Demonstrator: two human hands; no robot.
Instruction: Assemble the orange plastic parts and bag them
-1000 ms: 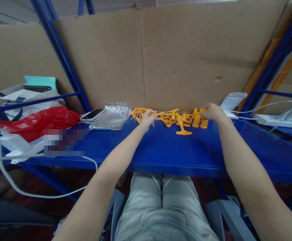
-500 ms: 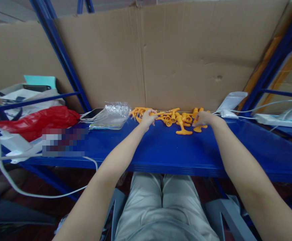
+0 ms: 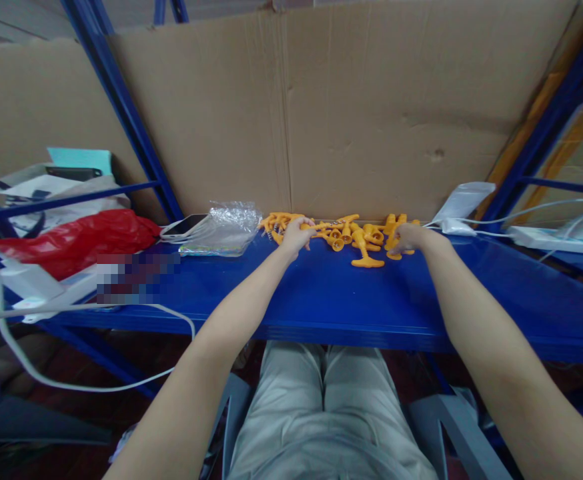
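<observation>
In the head view, several yellow-orange T-shaped plastic handles (image 3: 366,255) with hollow round ends lie in a row near the back of the blue shelf (image 3: 341,300). Small coiled metal bits, which look like springs or screws, show among the pieces at the left end. My left hand (image 3: 296,238) is closed at that left part, its fingers pinching one yellow-orange T-shaped handle (image 3: 307,228). At the right end of the row, my right hand (image 3: 408,237) reaches down with curled fingers over the T-shaped handles there. Its fingertips are partly blurred, so its grip is unclear.
A clear plastic bag (image 3: 221,233) and a phone (image 3: 186,227) lie left of the row. Farther left are a red plastic bag (image 3: 86,243) and a white cable (image 3: 46,381). A white adapter (image 3: 459,207) stands at the right rear. Cardboard (image 3: 346,120) closes the back between blue posts.
My right hand has shifted slightly to the right over the handles. My left hand stays in nearly the same place.
</observation>
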